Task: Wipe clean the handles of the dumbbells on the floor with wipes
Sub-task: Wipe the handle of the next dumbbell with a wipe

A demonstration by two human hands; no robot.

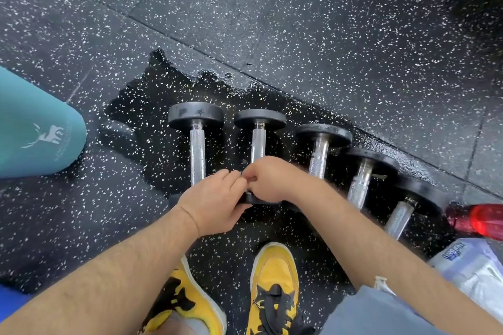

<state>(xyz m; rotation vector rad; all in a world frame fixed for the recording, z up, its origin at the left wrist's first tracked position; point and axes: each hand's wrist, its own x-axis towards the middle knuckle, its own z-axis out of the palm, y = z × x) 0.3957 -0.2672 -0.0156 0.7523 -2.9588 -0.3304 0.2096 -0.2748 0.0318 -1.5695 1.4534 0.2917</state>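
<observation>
Several black dumbbells with knurled steel handles lie side by side on the wet floor: the first dumbbell [197, 149], the second dumbbell [258, 141], a third dumbbell [319, 155], and two more to the right. My left hand [215, 198] and my right hand [269, 179] meet fingertip to fingertip over the near end of the second dumbbell. My left hand's fingers and thumb curl round that dumbbell's near head [262, 199]. My right hand's fingers are curled; what they pinch is hidden. No wipe shows in either hand. A wipes pack [471, 266] lies at the lower right.
A red bottle [479, 219] lies right of the last dumbbell. A teal rolled mat [35, 128] lies at the left. My yellow and black shoes [275, 288] stand just behind the dumbbells. A dark wet patch [152, 106] spreads around the dumbbells on the speckled rubber floor.
</observation>
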